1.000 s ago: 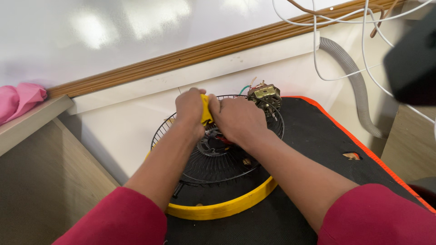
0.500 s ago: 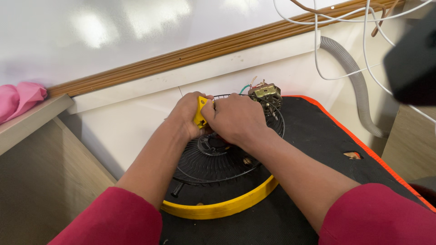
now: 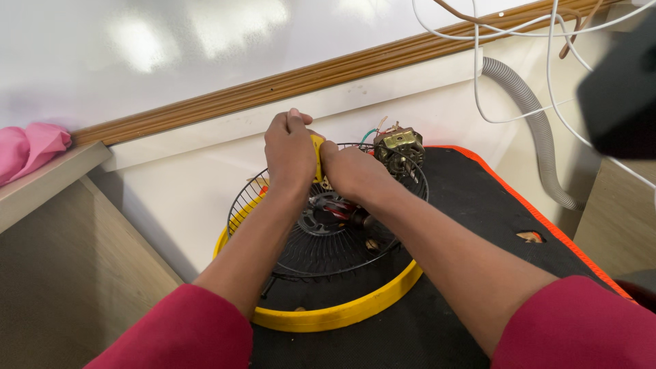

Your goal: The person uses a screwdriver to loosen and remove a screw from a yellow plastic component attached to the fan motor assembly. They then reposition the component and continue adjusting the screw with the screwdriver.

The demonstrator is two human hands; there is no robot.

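The left hand (image 3: 290, 152) and the right hand (image 3: 348, 171) both close their grip on a small yellow part (image 3: 317, 156) above the black grille (image 3: 321, 236), which lies in a yellow ring (image 3: 342, 314) on the black mat (image 3: 478, 205); the motor (image 3: 398, 145) stands just right.

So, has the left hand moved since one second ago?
Yes. The left hand sits higher, toward the wooden strip, its grip on the yellow piece unchanged.

A black wire grille (image 3: 328, 236) sits in a yellow ring (image 3: 342, 314) on a black mat (image 3: 478, 205) edged in orange; the cloth (image 3: 31, 147) is pink.
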